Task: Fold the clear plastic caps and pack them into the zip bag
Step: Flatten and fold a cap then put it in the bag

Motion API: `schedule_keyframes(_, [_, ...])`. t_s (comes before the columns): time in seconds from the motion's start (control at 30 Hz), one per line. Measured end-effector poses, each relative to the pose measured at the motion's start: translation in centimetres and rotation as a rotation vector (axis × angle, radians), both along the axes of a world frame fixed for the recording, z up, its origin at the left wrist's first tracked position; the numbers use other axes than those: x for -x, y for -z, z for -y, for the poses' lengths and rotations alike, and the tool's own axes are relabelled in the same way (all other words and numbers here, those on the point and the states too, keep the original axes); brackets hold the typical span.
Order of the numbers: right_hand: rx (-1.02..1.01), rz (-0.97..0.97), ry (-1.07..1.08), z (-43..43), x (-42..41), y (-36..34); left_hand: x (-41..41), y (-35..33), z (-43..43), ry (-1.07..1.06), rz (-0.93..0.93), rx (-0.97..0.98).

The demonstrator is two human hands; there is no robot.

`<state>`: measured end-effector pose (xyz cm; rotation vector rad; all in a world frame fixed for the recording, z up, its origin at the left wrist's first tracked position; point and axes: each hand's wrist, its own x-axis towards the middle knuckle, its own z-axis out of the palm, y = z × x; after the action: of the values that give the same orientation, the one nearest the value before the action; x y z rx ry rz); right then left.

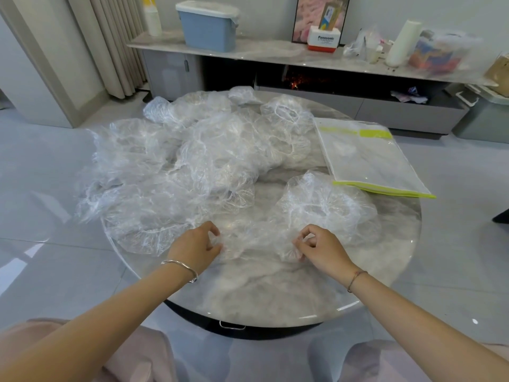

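At the near edge of the round marble table (261, 288), between the two hands, found one clear plastic cap (256, 241), crumpled and lying on the tabletop. Pinched its left end in the left hand (197, 248), fingers (212, 230) curled toward the thumb with film bunched between them. Pinched its right end likewise in the right hand (321, 248), forefinger and thumb closed on the gathered rim, the other fingers curled in. Could not tell just where this cap ended and the puffed-up cap (327, 202) just beyond the right hand began, both being transparent and touching.

Noted a big pile of loose caps (192, 161) heaped over the left and far parts of the table, reaching down beside the left hand and spilling past the left rim. Saw the zip bag (366, 158) lying flat on the right side of the table, well apart from both hands, with a green strip across its far end and a green edge at its near end, the near right corner at the table rim. Made out marble through its clear face.

Noted a silver bangle (180, 268) on the left wrist and a thin cord (356, 279) on the right. Saw pink-clothed knees (132, 354) below the table. Farther off, made out a long low sideboard (275, 55) carrying a blue lidded bin (209, 28), a red and white box (323, 40) and a white roll (402, 42), with a beige curtain (115, 42) at the far left.
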<state>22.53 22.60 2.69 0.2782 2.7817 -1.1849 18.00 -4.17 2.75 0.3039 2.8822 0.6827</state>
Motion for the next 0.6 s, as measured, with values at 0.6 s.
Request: schedule_keyframes(0.6, [-0.457, -0.393, -0.284, 4.0, 1.1, 0.5, 2.0, 3.1, -3.4, 0.537, -0.173, 0.067])
